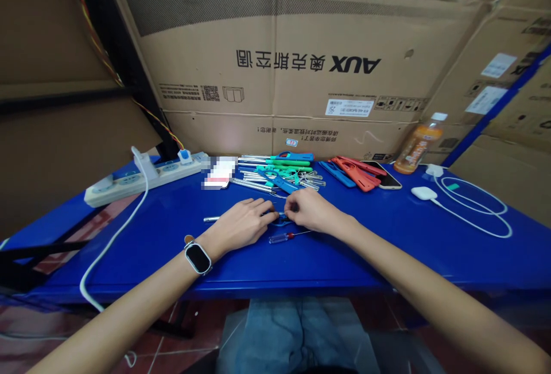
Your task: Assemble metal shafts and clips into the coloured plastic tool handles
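Note:
My left hand (245, 222), with a watch (198, 257) at its wrist, lies low over a long-nosed lighter, its fingers closed on it. The lighter's metal tube (210, 219) sticks out to the left from under the hand. Part of its blue body (282, 222) shows between my hands. My right hand (313, 211) is closed in a pinch over the blue body; whatever is in its fingertips is too small to make out. Just below the hands, a screwdriver (280, 238) with a clear handle lies on the blue table (344, 265).
Behind my hands lies a pile of lighter parts, with metal tubes (253, 184) and green bodies (293, 163). Red lighter shells (359, 176) rest beside a phone (390, 179). A bottle (418, 143) and white cable (510, 225) are right; a power strip (129, 180) is left. Cardboard (301, 30) stands behind.

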### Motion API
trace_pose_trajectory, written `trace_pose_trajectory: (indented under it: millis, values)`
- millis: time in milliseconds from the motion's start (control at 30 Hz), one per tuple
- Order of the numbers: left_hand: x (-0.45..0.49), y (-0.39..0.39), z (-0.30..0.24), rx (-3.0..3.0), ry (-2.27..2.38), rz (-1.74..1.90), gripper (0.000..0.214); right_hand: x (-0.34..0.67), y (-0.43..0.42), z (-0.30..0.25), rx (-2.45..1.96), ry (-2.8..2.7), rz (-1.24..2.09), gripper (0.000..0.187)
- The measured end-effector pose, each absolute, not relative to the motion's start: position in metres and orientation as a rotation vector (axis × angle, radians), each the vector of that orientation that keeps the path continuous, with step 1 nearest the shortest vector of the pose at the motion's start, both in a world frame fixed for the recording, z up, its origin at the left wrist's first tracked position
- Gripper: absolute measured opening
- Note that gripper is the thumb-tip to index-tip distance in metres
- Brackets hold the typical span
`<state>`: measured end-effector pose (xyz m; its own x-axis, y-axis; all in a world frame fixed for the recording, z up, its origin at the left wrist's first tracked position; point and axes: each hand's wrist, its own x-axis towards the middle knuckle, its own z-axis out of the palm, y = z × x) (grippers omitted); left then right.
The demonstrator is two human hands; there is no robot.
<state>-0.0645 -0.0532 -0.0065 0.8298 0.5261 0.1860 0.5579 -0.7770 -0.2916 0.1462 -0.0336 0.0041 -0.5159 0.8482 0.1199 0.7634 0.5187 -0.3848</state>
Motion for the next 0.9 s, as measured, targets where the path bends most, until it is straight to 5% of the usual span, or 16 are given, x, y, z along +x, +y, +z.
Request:
trace_pose_trajectory:
  millis: [467,900]
  values:
    - [-0.069,-0.051,-0.009,-2.825,-0.819,-0.334,0.029,0.146,-0.023,0.007,-1.516,-2.265,0.919,0.017]
    - [-0.076,-0.046,-0.009,-2.934,-0.779,-0.412,0.028,0.14,-0.027,0.021,-1.584,-2.226,1.009,0.015]
